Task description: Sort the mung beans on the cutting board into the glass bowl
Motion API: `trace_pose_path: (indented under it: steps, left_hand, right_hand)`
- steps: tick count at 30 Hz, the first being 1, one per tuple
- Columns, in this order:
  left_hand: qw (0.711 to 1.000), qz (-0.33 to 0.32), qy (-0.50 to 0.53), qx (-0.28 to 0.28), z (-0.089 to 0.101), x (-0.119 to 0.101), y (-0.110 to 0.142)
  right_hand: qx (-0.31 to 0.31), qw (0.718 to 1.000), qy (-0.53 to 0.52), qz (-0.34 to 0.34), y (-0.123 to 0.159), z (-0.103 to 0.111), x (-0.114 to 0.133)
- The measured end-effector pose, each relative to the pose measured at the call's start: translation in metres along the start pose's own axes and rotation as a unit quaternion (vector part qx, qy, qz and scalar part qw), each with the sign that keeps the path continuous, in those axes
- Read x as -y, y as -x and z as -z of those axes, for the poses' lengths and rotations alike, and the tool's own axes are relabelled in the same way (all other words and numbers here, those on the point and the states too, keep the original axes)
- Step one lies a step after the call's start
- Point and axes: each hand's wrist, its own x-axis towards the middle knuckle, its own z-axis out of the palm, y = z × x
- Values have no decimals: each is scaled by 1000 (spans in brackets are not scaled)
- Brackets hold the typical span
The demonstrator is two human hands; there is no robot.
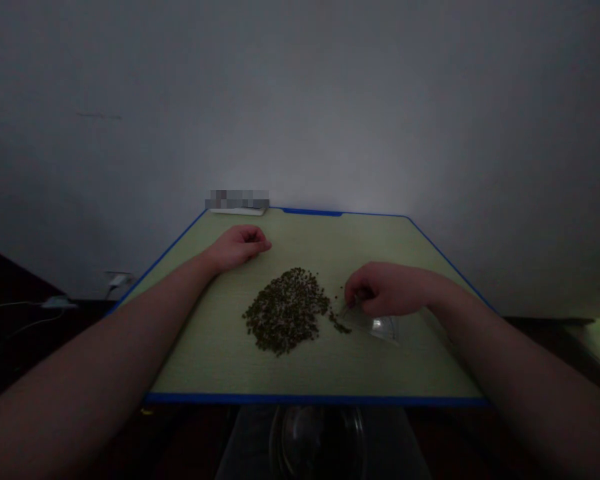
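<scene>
A loose heap of small dark green beans or seeds (285,313) lies on the middle of the table, too dim to name exactly. My right hand (385,288) is closed just right of the heap, its fingers pinching a clear plastic set square (375,325) that lies low over the tabletop, one corner toward the seeds. A small line of stray seeds (340,325) runs beside its tip. Beyond the heap on the left, my left hand (240,247) rests on the table with fingers curled and thumb pressed against them; whatever is inside is hidden.
The pale table (380,373) has a blue rim. A white flat object (237,211), partly blurred out, sits at its far left corner against the wall (330,120). Below the front edge, a round glass vessel (323,440) stands between my legs. Cables and a plug (115,281) are at the left.
</scene>
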Motion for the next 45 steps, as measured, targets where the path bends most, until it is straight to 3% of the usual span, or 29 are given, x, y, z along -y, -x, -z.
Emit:
trace_pose_path:
  steps: [14,24,45]
  left_hand:
    - [1000,-9,2,2,0,-1,0]
    - [1000,1,6,1,0,-4,1]
    - [1000,-4,-1,0,0,-3,1]
  right_hand:
    - [23,1000,-3,-2,1,-1,8]
    - [3,1000,12,4,0,-3,14]
    - [1,997,55,-62,8,6,8]
